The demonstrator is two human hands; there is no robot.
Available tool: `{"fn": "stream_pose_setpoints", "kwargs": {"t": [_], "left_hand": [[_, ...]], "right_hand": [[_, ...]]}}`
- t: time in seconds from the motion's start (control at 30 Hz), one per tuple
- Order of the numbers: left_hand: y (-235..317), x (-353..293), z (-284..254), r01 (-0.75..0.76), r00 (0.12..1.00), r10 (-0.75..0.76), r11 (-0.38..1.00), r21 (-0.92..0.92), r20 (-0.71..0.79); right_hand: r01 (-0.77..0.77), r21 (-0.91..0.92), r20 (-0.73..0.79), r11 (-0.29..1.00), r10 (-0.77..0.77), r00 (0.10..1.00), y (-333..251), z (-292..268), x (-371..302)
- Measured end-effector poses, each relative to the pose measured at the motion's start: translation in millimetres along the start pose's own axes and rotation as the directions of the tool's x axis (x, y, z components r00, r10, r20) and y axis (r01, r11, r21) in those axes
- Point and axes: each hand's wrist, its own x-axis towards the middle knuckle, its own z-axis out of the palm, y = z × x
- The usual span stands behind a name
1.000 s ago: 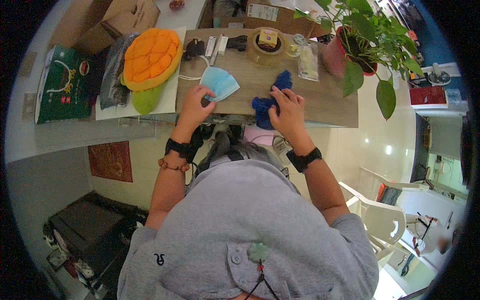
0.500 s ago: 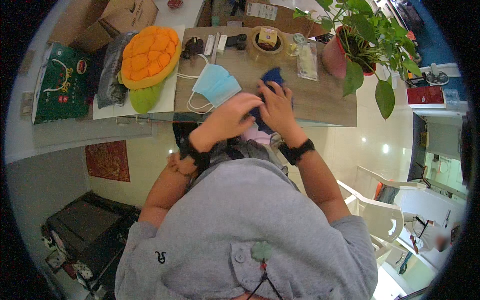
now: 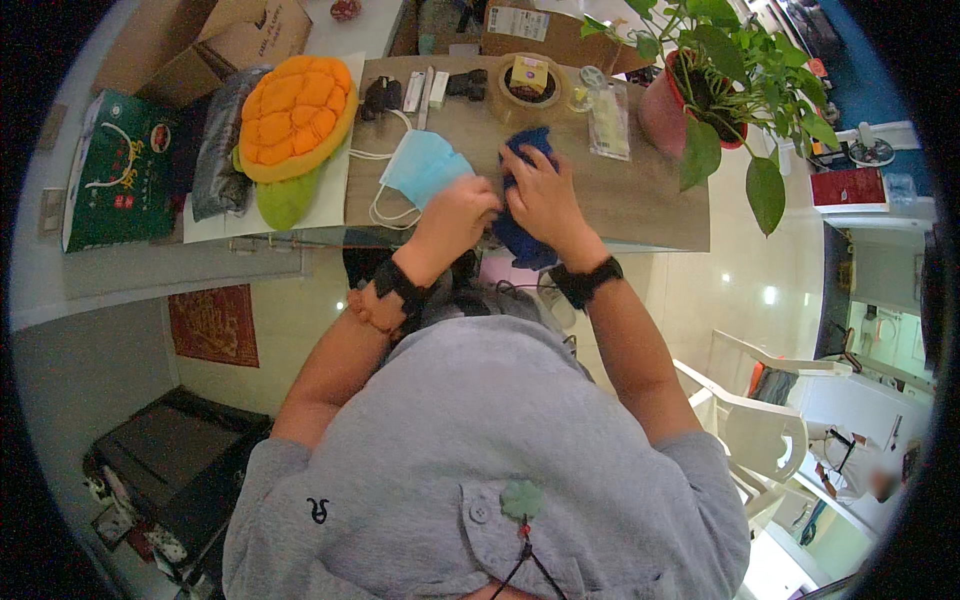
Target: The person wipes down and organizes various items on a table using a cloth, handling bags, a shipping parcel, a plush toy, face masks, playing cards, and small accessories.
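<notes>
A dark blue piece of cloth (image 3: 522,246), crumpled and narrow, lies across the front of the wooden table. My right hand (image 3: 548,200) is over its middle, fingers bent round it. To the left, my left hand (image 3: 458,218) has its fingers curled together beside the cloth's left edge; what they pinch, if anything, is hidden. Partly behind that hand is a light blue face mask (image 3: 424,165), its white ear loops spread leftward on the table.
An orange and green turtle-shaped cushion (image 3: 300,120) sits at the left, near a green box (image 3: 122,170). Farther back are a roll of tape (image 3: 528,85) with a small yellow box on it and several small items. A potted plant (image 3: 668,110) stands at the right.
My left hand has drawn back leftward from the right hand, and its fingers have curled in. More of the blue cloth shows between and below my hands.
</notes>
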Motion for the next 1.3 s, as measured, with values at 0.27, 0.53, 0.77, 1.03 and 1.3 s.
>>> {"fn": "stream_pose_setpoints", "kwargs": {"t": [0.27,0.53,0.77,1.03,1.3], "left_hand": [[-7,-3,34,-0.036,0.987,0.05,0.995,0.088,-0.156],[-26,45,21,-0.019,0.998,0.012,0.993,-0.12,-0.06],[-25,19,17,-0.02,0.999,0.011,0.983,0.182,0.054],[-10,40,17,0.044,0.994,-0.061,0.982,0.184,0.085],[-25,35,29,-0.116,0.992,0.127,0.957,0.266,-0.022]], "right_hand": [[-0.031,0.076,0.064,0.997,0.026,0.998,-5,-11,-29],[-0.115,0.235,-0.038,0.965,0.127,0.991,7,-13,6],[0.009,0.113,-0.056,0.994,-0.003,0.998,-10,-21,-42],[-0.183,0.193,0.086,0.964,0.169,0.982,-1,-22,-32],[-0.194,0.056,-0.115,0.979,0.199,0.973,-11,-18,-54]]}}
